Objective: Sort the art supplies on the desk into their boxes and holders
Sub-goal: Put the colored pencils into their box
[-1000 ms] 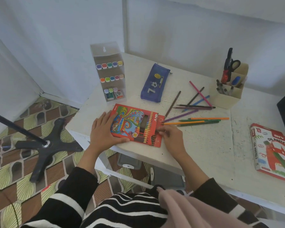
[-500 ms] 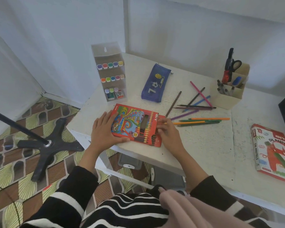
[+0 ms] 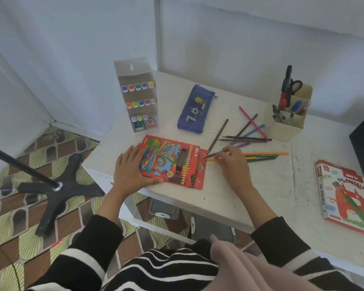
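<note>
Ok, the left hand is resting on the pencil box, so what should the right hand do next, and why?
Probably pinch the purple pencil lying under the right hand and slide it into the pencil box. Its near end lies right at the box's open flap, the left hand steadies the box, and more pencils lie loose beyond.

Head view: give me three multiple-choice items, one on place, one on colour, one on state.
1. Where is the oil pastels box? A on the floor; B on the desk's right side; C on a shelf.
2. What colour is the pencil case? A red; B green; C blue.
3. The left hand: A lies flat on the coloured pencil box; B is curled into a fist; C hangs off the desk.
B: it lies at the desk's right end. C: its fabric is blue. A: straight fingers rest on the box's lid.
</note>
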Demonstrator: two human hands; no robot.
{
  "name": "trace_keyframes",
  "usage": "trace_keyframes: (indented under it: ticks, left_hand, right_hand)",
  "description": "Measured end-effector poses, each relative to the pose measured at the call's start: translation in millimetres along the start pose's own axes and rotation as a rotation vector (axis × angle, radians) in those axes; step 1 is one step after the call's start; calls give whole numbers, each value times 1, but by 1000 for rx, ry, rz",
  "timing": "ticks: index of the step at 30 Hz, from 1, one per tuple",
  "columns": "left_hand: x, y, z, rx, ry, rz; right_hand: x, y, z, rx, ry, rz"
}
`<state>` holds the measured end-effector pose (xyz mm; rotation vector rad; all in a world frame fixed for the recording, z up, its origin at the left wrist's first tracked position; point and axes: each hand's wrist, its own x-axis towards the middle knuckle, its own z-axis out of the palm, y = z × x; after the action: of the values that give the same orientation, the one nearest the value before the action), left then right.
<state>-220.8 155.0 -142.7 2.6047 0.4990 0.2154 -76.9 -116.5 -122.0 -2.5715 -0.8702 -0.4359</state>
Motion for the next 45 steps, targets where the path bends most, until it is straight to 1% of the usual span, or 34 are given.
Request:
trace_keyframes:
  ticks: [3,5,7,12,14,19,21,24,26,27,28,30,31,32,34,43,45]
  left_hand:
    - [0,-1,0,-3,3,1]
    - [1,0,0,-1,5,4]
    - [1,0,0,6,5,6]
    - [1,-1,1,9,19,12]
    - [1,-1,1,8,15,12]
    - [1,-1,1,4,14,11]
    - [0,0,1,-3,14,13]
    - [1,-1,1,11,6,14]
    - [1,-2,1,15,5,13]
    - [2,-2,1,14,5,13]
    - [2,-3,1,9,4,14]
    - [2,-4,1,-4,4,15]
    - [2,-4,1,-8,4,16]
    - [2,-3,0,-9,5,18]
    - [1,-2,0,-6,7,21]
    - [1,-2,-1,-8,-11,13]
    - [1,-2,0,-12,-6,15]
  right_hand:
    - [11,-6,-15,37,117,-91]
    - [17,-14,-30,188,184,-84]
    - [23,-23,-47,397,241,-20]
    - [31,-36,-73,898,344,338]
    - [29,-35,-75,1058,396,468]
    - [14,-26,-66,1184,406,797]
    - [7,-21,-58,1217,417,876]
    - [-1,-16,-48,1245,385,925]
    - [-7,-16,-40,1223,290,919]
    - [-12,-17,-37,1175,220,877]
    - [-17,-17,-34,1091,139,805]
    - [-24,-18,-26,814,-32,603]
    - [-26,-19,-22,678,-95,502]
    - [-25,-21,-18,597,-131,429]
    - [-23,-27,-11,568,-167,373]
    - [-9,-55,11,525,-150,333]
    - [-8,-54,14,528,-168,326]
